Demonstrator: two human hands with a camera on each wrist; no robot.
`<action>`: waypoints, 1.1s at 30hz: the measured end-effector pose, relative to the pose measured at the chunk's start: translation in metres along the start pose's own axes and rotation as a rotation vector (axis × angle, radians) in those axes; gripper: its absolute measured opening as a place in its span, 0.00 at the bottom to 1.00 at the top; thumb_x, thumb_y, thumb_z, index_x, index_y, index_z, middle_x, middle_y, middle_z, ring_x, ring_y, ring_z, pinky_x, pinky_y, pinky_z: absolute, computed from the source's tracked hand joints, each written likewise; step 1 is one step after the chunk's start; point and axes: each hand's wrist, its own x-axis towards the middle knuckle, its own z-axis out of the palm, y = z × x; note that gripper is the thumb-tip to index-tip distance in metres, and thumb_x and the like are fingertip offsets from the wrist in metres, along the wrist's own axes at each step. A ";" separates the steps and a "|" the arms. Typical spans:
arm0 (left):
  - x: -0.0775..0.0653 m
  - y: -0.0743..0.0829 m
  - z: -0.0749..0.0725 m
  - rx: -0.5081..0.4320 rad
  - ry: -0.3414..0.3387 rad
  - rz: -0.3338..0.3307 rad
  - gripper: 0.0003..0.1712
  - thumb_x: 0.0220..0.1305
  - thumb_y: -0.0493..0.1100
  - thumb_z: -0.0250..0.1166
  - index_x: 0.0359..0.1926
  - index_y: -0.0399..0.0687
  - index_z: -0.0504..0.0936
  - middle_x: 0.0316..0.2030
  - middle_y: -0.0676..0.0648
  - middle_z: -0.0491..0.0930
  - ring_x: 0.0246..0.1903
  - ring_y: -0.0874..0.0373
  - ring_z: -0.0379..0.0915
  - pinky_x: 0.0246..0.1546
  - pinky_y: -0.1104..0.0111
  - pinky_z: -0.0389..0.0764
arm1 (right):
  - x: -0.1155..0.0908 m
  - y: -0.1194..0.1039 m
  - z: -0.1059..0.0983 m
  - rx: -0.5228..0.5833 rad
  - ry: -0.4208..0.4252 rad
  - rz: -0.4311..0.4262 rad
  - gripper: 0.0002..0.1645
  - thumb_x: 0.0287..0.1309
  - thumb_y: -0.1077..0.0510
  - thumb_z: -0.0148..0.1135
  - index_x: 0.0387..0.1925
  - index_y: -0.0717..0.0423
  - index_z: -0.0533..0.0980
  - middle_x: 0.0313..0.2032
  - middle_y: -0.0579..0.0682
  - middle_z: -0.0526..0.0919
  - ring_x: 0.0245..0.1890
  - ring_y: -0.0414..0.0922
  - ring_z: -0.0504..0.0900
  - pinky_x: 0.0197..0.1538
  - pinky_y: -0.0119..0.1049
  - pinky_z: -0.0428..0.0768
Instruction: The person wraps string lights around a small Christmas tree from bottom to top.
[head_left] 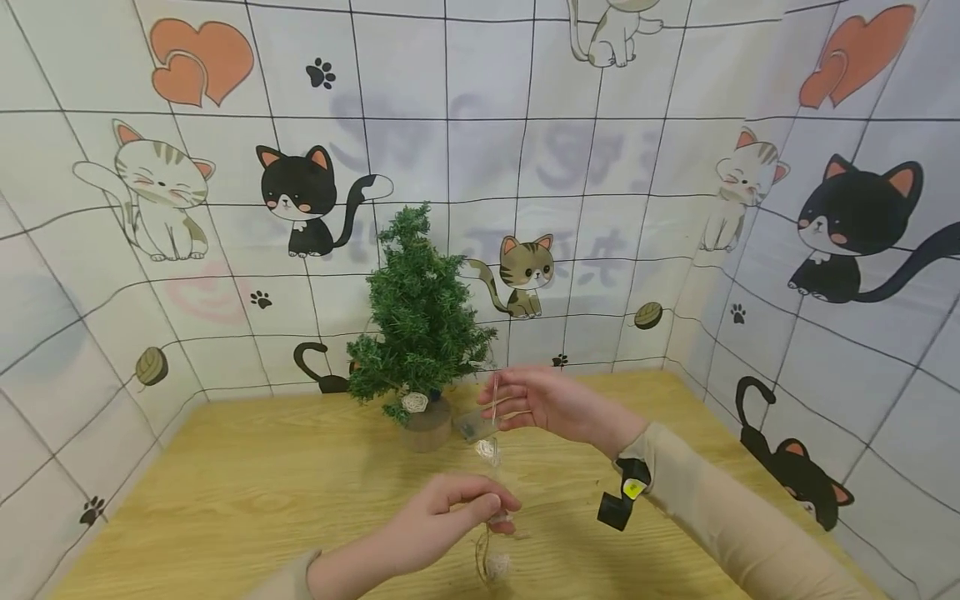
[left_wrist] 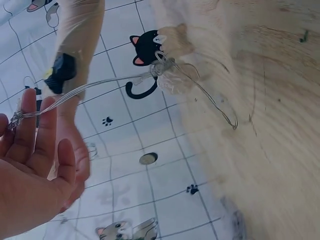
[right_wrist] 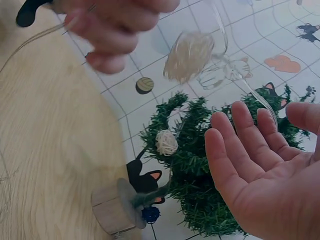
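Note:
My left hand (head_left: 450,517) pinches a wire light string (left_wrist: 80,90) between thumb and fingers, low over the table. Below it hangs a loop of wire with a pale woven ball (head_left: 497,567). Higher up, my right hand (head_left: 547,404) holds its fingers extended, the clear wire running across them. Between the hands another woven ball (right_wrist: 189,56) dangles from the string. A small green artificial tree (head_left: 420,308) stands left of the right hand, a white woven ball (right_wrist: 166,142) on a low branch and a dark blue ball (right_wrist: 151,215) near its trunk.
The tree's round wooden base (head_left: 426,429) stands on the wood-grain table (head_left: 300,492). A flat, clear greyish box (head_left: 474,425) lies beside it. Behind the table hangs a white gridded sheet (head_left: 450,158) with cartoon cats. A black wrist camera (head_left: 615,510) juts from the right sleeve.

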 end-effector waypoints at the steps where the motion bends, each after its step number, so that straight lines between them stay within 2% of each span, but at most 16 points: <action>1: -0.004 0.003 -0.001 0.016 0.005 -0.001 0.17 0.75 0.41 0.50 0.52 0.35 0.80 0.47 0.40 0.81 0.44 0.57 0.81 0.50 0.66 0.77 | 0.002 0.002 0.001 -0.008 -0.006 -0.003 0.17 0.75 0.53 0.44 0.45 0.59 0.76 0.47 0.56 0.82 0.48 0.52 0.81 0.50 0.46 0.79; 5: -0.014 0.011 -0.004 0.087 0.023 0.034 0.16 0.75 0.40 0.50 0.50 0.37 0.81 0.44 0.42 0.83 0.42 0.57 0.82 0.49 0.66 0.77 | 0.007 0.005 0.005 -0.058 -0.006 0.012 0.17 0.75 0.54 0.44 0.47 0.60 0.76 0.48 0.58 0.81 0.49 0.53 0.81 0.52 0.49 0.78; 8: -0.022 0.014 -0.007 0.119 0.029 0.036 0.15 0.75 0.40 0.51 0.50 0.39 0.82 0.45 0.44 0.83 0.42 0.58 0.82 0.50 0.67 0.76 | 0.010 0.004 0.007 -0.158 0.029 0.005 0.18 0.75 0.53 0.46 0.49 0.63 0.75 0.49 0.60 0.81 0.52 0.57 0.80 0.54 0.52 0.76; 10: -0.027 0.017 -0.008 0.126 0.028 0.030 0.15 0.75 0.41 0.51 0.50 0.40 0.82 0.46 0.45 0.83 0.42 0.58 0.82 0.51 0.67 0.76 | 0.011 0.004 0.007 -0.283 0.081 -0.034 0.19 0.73 0.54 0.49 0.49 0.66 0.75 0.49 0.62 0.81 0.51 0.58 0.80 0.53 0.53 0.76; 12: -0.032 0.020 -0.010 0.126 0.025 0.024 0.15 0.75 0.41 0.51 0.50 0.39 0.82 0.46 0.45 0.83 0.41 0.58 0.83 0.51 0.67 0.75 | 0.013 0.004 0.007 -0.460 0.160 -0.102 0.17 0.70 0.55 0.54 0.49 0.66 0.75 0.47 0.60 0.82 0.46 0.56 0.82 0.50 0.52 0.79; 16: -0.043 0.027 -0.012 0.145 0.036 0.009 0.15 0.75 0.41 0.51 0.50 0.40 0.82 0.45 0.47 0.84 0.41 0.58 0.83 0.51 0.68 0.75 | 0.021 0.008 0.010 -0.815 0.300 -0.235 0.18 0.65 0.59 0.60 0.54 0.59 0.74 0.42 0.52 0.82 0.36 0.47 0.82 0.38 0.42 0.80; 21: -0.052 0.037 -0.011 0.163 0.045 -0.020 0.15 0.75 0.43 0.52 0.51 0.44 0.82 0.45 0.49 0.84 0.41 0.58 0.83 0.52 0.68 0.74 | 0.027 0.013 0.019 -1.082 0.314 -0.346 0.25 0.63 0.62 0.62 0.61 0.51 0.73 0.43 0.47 0.81 0.32 0.38 0.80 0.29 0.35 0.78; 26: -0.057 0.044 -0.012 0.151 0.058 -0.029 0.15 0.75 0.42 0.51 0.51 0.43 0.82 0.47 0.47 0.83 0.41 0.57 0.83 0.52 0.67 0.73 | 0.033 0.016 0.023 -1.222 0.348 -0.434 0.18 0.62 0.62 0.63 0.54 0.50 0.78 0.44 0.44 0.81 0.31 0.35 0.78 0.29 0.31 0.77; 29: -0.059 0.047 -0.015 0.185 0.072 0.017 0.15 0.75 0.40 0.50 0.50 0.43 0.82 0.47 0.47 0.83 0.40 0.57 0.83 0.52 0.66 0.74 | 0.038 0.016 0.021 -1.266 0.385 -0.484 0.13 0.62 0.62 0.63 0.48 0.52 0.80 0.43 0.45 0.82 0.30 0.36 0.78 0.29 0.31 0.76; 33: -0.063 0.052 -0.021 0.229 0.099 0.075 0.14 0.75 0.38 0.50 0.50 0.43 0.82 0.44 0.47 0.84 0.39 0.56 0.83 0.50 0.64 0.77 | 0.044 0.012 0.015 -1.291 0.442 -0.538 0.11 0.63 0.62 0.63 0.46 0.55 0.81 0.40 0.46 0.83 0.29 0.37 0.79 0.28 0.32 0.75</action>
